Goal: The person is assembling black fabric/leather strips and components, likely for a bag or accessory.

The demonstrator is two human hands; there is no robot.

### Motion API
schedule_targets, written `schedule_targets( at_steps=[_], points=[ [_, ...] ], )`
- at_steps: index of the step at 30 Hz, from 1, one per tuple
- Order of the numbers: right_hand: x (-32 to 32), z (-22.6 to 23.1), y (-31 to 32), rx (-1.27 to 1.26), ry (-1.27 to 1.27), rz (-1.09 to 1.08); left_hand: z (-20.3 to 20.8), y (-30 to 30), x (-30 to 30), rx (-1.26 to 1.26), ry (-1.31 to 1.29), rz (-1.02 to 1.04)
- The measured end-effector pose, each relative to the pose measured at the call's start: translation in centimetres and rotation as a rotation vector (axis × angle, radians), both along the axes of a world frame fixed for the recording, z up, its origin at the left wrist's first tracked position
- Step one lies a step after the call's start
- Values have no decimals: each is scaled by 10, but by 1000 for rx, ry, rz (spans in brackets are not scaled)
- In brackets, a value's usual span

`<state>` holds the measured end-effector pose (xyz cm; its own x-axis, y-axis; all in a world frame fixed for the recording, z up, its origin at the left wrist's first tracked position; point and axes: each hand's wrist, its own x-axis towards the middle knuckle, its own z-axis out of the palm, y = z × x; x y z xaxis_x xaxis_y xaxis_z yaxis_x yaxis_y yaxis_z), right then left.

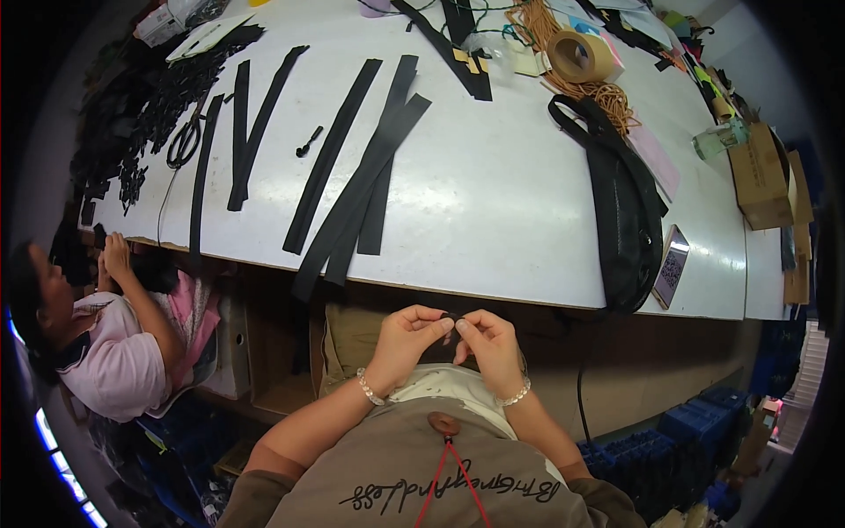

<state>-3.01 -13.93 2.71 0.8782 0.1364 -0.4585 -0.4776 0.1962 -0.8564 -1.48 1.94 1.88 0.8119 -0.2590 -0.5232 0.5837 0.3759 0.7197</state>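
Observation:
In front of my body, just below the table's near edge, my left hand (pixel 412 339) and my right hand (pixel 487 341) meet fingertip to fingertip. Both pinch one small black piece (pixel 451 317), mostly covered by the fingers, so its kind is unclear. Beyond them on the white table (pixel 493 194) lie several flat black strips (pixel 339 158), some crossing and some hanging over the edge. A small black part with a short tail (pixel 309 143) rests between the strips. To the right is a black bag (pixel 623 207) with a strap loop.
A phone (pixel 672 267) lies beside the bag. Scissors (pixel 184 143) and a heap of black pieces (pixel 132 114) are at the left. Tape (pixel 581 56) and tan cord (pixel 607 101) sit far right, near cardboard boxes (pixel 761 176). A co-worker (pixel 119 352) sits to the left.

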Motion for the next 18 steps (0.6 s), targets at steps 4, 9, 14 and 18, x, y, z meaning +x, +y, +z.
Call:
schedule_targets(
  at_steps=[4,9,14,18],
  points=[
    [6,-11,2,209,102,-197,-13,-4,6,17,142,6],
    [10,-21,8,341,125,-356,-18,-13,10,-63,149,94],
    [10,-19,21,324,138,-482,-16,-15,12,-85,159,152],
    [10,-18,30,282,109,-579,-15,-15,14,-82,175,148]
  ],
)
